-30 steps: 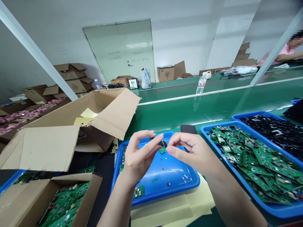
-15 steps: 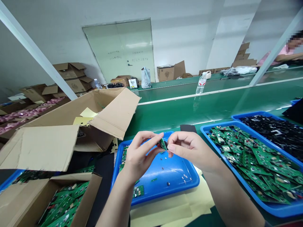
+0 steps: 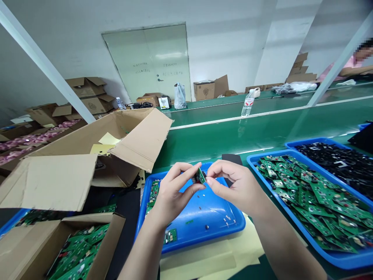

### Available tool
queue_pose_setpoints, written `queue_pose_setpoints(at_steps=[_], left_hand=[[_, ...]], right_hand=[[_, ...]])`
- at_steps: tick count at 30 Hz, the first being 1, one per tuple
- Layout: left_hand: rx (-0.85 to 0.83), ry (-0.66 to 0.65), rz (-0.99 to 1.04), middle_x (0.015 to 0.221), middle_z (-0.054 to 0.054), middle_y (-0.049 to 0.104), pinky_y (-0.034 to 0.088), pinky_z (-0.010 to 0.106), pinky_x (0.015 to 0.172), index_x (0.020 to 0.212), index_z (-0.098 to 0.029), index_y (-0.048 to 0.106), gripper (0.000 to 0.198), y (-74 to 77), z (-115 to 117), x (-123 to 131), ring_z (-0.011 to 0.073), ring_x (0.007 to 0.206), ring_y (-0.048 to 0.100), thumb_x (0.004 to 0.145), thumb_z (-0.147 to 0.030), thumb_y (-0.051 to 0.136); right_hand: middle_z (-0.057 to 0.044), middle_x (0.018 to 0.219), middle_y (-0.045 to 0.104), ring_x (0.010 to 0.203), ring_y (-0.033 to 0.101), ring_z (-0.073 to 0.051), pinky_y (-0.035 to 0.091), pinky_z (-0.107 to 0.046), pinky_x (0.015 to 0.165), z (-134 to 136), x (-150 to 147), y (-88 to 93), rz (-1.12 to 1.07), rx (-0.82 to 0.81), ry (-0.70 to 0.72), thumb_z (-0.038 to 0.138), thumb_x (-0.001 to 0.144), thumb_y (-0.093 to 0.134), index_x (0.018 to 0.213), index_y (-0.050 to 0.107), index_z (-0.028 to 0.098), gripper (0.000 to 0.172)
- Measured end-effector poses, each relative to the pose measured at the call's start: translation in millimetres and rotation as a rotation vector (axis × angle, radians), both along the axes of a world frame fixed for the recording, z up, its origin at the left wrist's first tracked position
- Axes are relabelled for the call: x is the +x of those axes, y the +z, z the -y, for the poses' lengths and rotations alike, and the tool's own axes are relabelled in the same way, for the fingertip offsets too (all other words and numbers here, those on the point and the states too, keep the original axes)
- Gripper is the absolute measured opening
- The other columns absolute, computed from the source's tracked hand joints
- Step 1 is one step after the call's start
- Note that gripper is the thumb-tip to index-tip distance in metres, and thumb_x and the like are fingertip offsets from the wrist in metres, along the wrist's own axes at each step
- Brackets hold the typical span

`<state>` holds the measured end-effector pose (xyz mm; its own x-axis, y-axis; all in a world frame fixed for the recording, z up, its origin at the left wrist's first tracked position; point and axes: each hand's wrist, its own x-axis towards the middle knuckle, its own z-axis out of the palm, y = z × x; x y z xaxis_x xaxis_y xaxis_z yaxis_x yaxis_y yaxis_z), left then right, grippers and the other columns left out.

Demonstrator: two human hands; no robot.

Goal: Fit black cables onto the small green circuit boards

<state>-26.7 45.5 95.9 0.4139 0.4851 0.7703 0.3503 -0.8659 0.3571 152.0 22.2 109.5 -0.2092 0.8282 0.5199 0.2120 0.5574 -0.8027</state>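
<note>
Between the thumb and fingers of my left hand [image 3: 171, 190] is a small green circuit board [image 3: 201, 176], held tilted above a blue tray [image 3: 201, 238]. My right hand [image 3: 234, 181] is closed in a pinch against the board's right side, by a dark part there. What lies between those right fingertips is too small to make out. Inside the tray, several green boards [image 3: 170, 235] lie along the left, partly behind my left hand. Small loose pieces [image 3: 227, 220], pale and dark, are scattered over its floor.
Right of my arm, a blue tray of green boards [image 3: 314, 194] stands before one of black parts [image 3: 338, 161]. At left are a large open carton [image 3: 136, 144] and a smaller box of boards [image 3: 116, 233]. A water bottle [image 3: 247, 104] stands beyond; a person [image 3: 346, 68] sits far right.
The circuit board has turned a little in my left hand, showing more of its face and dark parts. My right fingertips have shifted slightly up along its edge.
</note>
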Motion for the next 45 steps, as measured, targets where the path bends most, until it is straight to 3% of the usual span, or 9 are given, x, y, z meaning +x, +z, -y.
queue_pose_setpoints(at_steps=[7,10,15,21,26,29,34,38,45], left_hand=[[-0.257,-0.084,0.123,0.093,0.003,0.057,0.060,0.027,0.066,0.126,-0.031,0.056,0.043,-2.9,2.3,5.9,0.0140,0.083,0.060,0.084,-0.025,0.063],[-0.449,-0.185,0.197,0.093,0.005,0.058,0.059,0.025,0.062,0.122,-0.029,0.060,0.037,-1.8,4.2,7.9,0.0153,0.083,0.060,0.084,-0.028,0.062],[-0.612,-0.243,0.289,0.085,0.007,0.061,0.054,0.032,0.071,0.108,-0.020,0.070,0.034,1.5,4.7,8.4,0.0178,0.080,0.057,0.082,-0.040,0.064],[-0.809,-0.298,0.360,0.082,0.006,0.060,0.053,0.031,0.067,0.102,-0.019,0.072,0.034,0.1,4.7,8.2,0.0165,0.075,0.056,0.077,-0.042,0.069],[-1.106,-0.418,0.522,0.080,0.006,0.066,0.054,0.025,0.055,0.095,-0.020,0.073,0.032,4.6,11.3,16.4,0.0164,0.068,0.061,0.073,-0.042,0.073],[-1.274,-0.391,0.648,0.069,0.004,0.067,0.050,0.019,0.046,0.087,-0.019,0.075,0.028,8.9,15.0,21.3,0.0122,0.056,0.060,0.068,-0.040,0.077],[-1.470,-0.292,0.790,0.060,0.002,0.066,0.048,0.013,0.041,0.068,-0.015,0.072,0.030,11.2,11.0,25.3,0.0071,0.045,0.056,0.055,-0.038,0.086],[-1.543,-0.267,0.861,0.058,0.000,0.066,0.052,0.015,0.044,0.068,-0.014,0.071,0.036,11.2,5.5,26.7,0.0080,0.044,0.058,0.046,-0.035,0.090],[-1.596,-0.342,0.740,0.069,0.006,0.070,0.052,0.016,0.046,0.072,-0.011,0.071,0.029,6.9,12.6,32.8,0.0141,0.058,0.066,0.058,-0.032,0.085]], right_hand=[[-0.001,0.069,0.062,0.064,0.059,-0.013,0.047,-0.025,0.058,-6.3,4.1,-2.5,0.174,0.215,-0.184,0.021,0.085,0.056,0.073,0.055,0.018,0.012],[-0.003,0.079,0.066,0.073,0.063,-0.015,0.051,-0.028,0.065,-9.7,5.7,-3.2,0.165,0.300,-0.136,0.019,0.086,0.055,0.087,0.059,0.019,0.004],[-0.006,0.089,0.067,0.082,0.064,-0.017,0.053,-0.032,0.071,-10.9,3.8,-5.1,0.117,0.423,-0.054,0.014,0.086,0.052,0.105,0.060,0.019,0.021],[-0.004,0.081,0.066,0.074,0.062,-0.015,0.053,-0.029,0.065,-14.3,-2.8,-10.2,0.045,0.446,-0.117,0.018,0.089,0.055,0.098,0.064,0.020,0.013],[-0.007,0.073,0.063,0.069,0.059,-0.016,0.052,-0.029,0.061,-20.8,-5.5,-10.9,0.050,0.690,-0.202,0.015,0.090,0.052,0.087,0.064,0.015,0.013],[-0.006,0.071,0.064,0.069,0.059,-0.016,0.052,-0.028,0.061,-25.6,-3.3,-9.6,0.104,0.772,-0.244,0.017,0.091,0.049,0.084,0.064,0.016,0.017],[-0.004,0.069,0.063,0.068,0.059,-0.014,0.051,-0.025,0.064,-33.1,-1.8,-10.5,0.173,0.670,-0.282,0.028,0.094,0.048,0.074,0.062,0.018,0.026],[-0.003,0.075,0.061,0.070,0.059,-0.013,0.051,-0.026,0.067,-33.3,-3.6,-13.3,0.175,0.463,-0.325,0.031,0.092,0.051,0.097,0.063,0.016,0.020],[-0.005,0.076,0.065,0.075,0.062,-0.014,0.051,-0.025,0.071,-19.4,4.3,-23.2,0.209,0.457,-0.344,0.026,0.094,0.046,0.077,0.062,0.017,0.025]])
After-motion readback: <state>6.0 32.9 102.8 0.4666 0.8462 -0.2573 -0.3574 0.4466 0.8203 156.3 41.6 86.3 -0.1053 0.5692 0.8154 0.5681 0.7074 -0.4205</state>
